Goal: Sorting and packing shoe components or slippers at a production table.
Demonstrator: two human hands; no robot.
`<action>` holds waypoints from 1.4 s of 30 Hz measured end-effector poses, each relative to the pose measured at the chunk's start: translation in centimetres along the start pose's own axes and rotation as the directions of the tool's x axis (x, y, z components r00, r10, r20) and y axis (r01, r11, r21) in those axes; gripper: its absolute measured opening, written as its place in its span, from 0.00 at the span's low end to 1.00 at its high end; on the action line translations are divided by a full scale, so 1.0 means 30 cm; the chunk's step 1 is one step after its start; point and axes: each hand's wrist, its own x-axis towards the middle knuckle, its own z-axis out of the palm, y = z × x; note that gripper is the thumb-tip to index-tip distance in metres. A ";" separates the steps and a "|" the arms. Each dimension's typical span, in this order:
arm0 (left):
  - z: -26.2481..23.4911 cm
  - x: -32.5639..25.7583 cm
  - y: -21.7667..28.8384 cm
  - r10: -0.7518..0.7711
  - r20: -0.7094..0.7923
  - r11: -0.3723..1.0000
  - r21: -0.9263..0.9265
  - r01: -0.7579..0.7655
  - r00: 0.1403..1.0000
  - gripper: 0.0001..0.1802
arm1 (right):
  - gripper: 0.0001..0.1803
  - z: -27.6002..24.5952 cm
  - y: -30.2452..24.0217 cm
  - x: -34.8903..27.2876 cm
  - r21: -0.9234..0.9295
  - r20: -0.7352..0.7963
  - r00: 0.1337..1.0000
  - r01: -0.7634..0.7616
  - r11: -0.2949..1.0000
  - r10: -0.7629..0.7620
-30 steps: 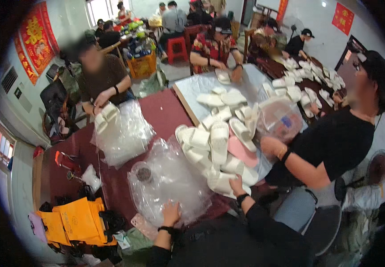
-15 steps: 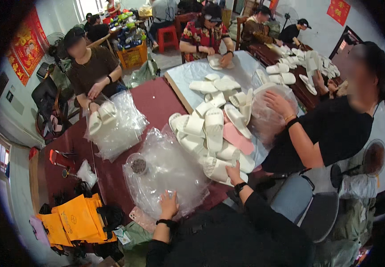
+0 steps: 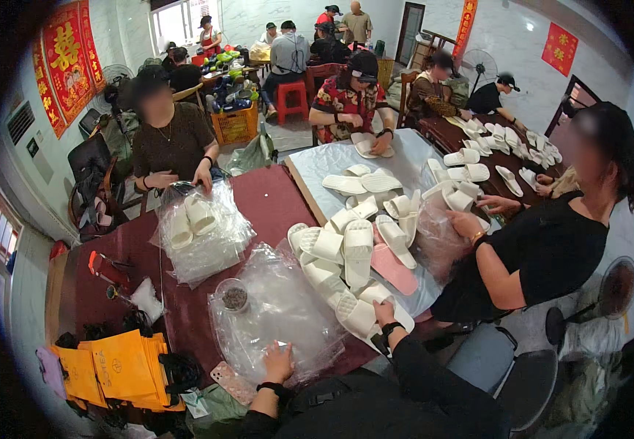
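Observation:
My left hand [image 3: 279,364] lies on a pile of clear plastic bags [image 3: 280,285], fingers outstretched, with a small pale spot at the fingertips that I cannot make out. My right hand [image 3: 384,314] is closed on a white slipper [image 3: 384,298] at the near edge of a heap. Beside it lies another white slipper [image 3: 356,313] with a textured sole. A pink slipper [image 3: 394,268] shows among the white ones. On the bags stands a clear round tub [image 3: 235,296] with dark contents.
Across the table, a co-worker stands behind bags [image 3: 211,252] topped by two white slippers. At right, another person handles a clear bag [image 3: 441,238]. Orange bags [image 3: 123,366] and a pink patterned phone [image 3: 233,382] lie at left; a grey chair [image 3: 482,344] stands at right.
The view has tilted up. My hands stay about where they were on the bags and slipper. The left co-worker's hands have parted from the slippers; the right person's second hand now shows by the bag.

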 end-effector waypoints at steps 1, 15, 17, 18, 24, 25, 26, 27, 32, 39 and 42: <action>0.004 -0.003 -0.004 -0.002 -0.002 1.000 -0.007 0.002 1.000 0.36 | 0.18 0.003 -0.009 -0.008 0.011 -0.003 1.000 -0.021 1.000 0.021; 0.028 -0.014 -0.018 -0.010 -0.006 0.999 -0.034 0.010 1.000 0.37 | 0.14 -0.172 -0.158 -0.322 0.336 0.224 0.926 -0.365 0.868 0.303; 0.018 -0.027 -0.023 0.000 0.012 1.000 -0.029 0.000 1.000 0.36 | 0.12 -0.172 -0.254 -0.376 0.368 0.262 0.927 -0.352 0.860 0.267; 0.013 -0.027 -0.023 -0.014 0.018 0.999 -0.029 0.015 1.000 0.36 | 0.11 -0.167 -0.271 -0.385 0.402 0.293 0.934 -0.316 0.859 0.207; 0.017 0.000 -0.015 -0.001 -0.061 1.000 -0.010 0.000 0.998 0.32 | 0.09 -0.189 -0.421 -0.426 0.255 0.035 0.997 0.062 0.965 -0.073; 0.027 0.000 -0.033 0.011 -0.084 1.000 -0.023 -0.013 0.996 0.32 | 0.09 -0.193 -0.445 -0.435 0.254 -0.015 0.991 0.134 0.958 -0.135; 0.026 0.003 -0.035 0.035 -0.104 0.999 -0.032 -0.039 0.994 0.31 | 0.11 -0.196 -0.481 -0.429 0.143 -0.085 0.964 0.261 0.955 -0.251; 0.028 -0.002 -0.035 0.017 -0.095 0.999 -0.042 -0.021 0.995 0.31 | 0.11 -0.223 -0.500 -0.449 0.250 -0.037 0.965 0.260 0.933 -0.259; 0.026 -0.001 -0.037 0.013 -0.098 0.999 -0.036 -0.017 0.995 0.29 | 0.13 -0.187 -0.610 -0.435 0.518 0.159 0.958 0.126 0.846 -0.240; -0.012 -0.034 -0.022 0.014 -0.112 1.000 -0.013 -0.015 0.994 0.28 | 0.08 0.077 -0.532 -0.525 0.545 0.444 0.895 -0.238 0.804 -0.036; -0.003 -0.034 -0.059 -0.009 -0.045 0.999 0.037 0.011 0.999 0.25 | 0.10 0.176 -0.538 -0.607 0.500 0.508 0.861 -0.280 0.820 -0.015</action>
